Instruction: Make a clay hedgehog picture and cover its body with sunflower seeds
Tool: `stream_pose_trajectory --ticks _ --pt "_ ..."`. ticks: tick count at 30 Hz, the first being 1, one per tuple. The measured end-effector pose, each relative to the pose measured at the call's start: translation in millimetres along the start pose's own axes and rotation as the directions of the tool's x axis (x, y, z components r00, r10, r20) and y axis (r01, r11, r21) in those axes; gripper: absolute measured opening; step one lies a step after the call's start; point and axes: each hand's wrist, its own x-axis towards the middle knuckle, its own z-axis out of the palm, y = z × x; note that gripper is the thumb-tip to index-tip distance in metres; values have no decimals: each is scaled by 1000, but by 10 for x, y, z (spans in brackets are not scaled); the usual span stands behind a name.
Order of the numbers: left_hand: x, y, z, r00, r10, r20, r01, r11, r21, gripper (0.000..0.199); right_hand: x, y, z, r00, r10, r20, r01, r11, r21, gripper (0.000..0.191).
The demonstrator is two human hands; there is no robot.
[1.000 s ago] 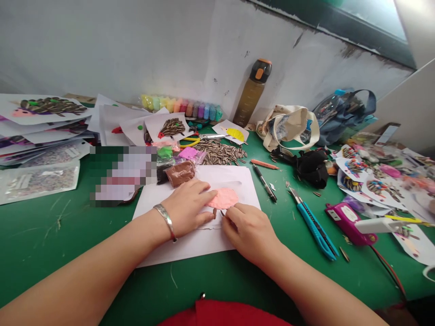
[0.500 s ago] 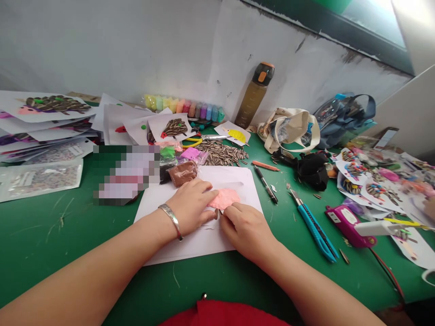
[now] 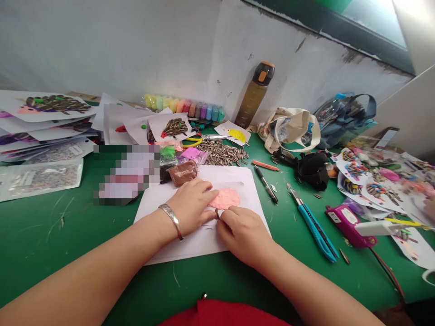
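A flat pink clay shape (image 3: 227, 198) lies on stacked white paper (image 3: 190, 253) on the green table. My left hand (image 3: 190, 204), with a silver bracelet at the wrist, rests on the paper with fingers spread, the fingertips at the clay's left edge. Just below the clay, my right hand (image 3: 243, 228) has its fingers pinched on a small dark seed (image 3: 217, 213), close to my left thumb. Much of the seed is hidden by the fingers.
Behind the paper lie bagged brown clay (image 3: 183, 173) and a pile of striped seeds (image 3: 222, 153). A pen (image 3: 265, 183), a blue cutter (image 3: 314, 226) and a magenta device (image 3: 350, 226) lie to the right. Stacked pictures (image 3: 44, 108) are at the left.
My right hand has shifted slightly left and down along the clay's lower edge, with the seed at its fingertips. My left hand has stayed in place.
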Motion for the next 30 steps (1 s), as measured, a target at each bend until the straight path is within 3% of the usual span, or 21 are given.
stream_pose_trajectory --ticks 12,30 --pt "-3 -63 -76 998 41 56 -35 995 -94 31 18 -28 -60 998 51 -21 -49 994 93 26" --pt "-11 -93 10 998 53 23 -51 996 -70 33 57 -228 63 994 110 12 -109 994 -27 22"
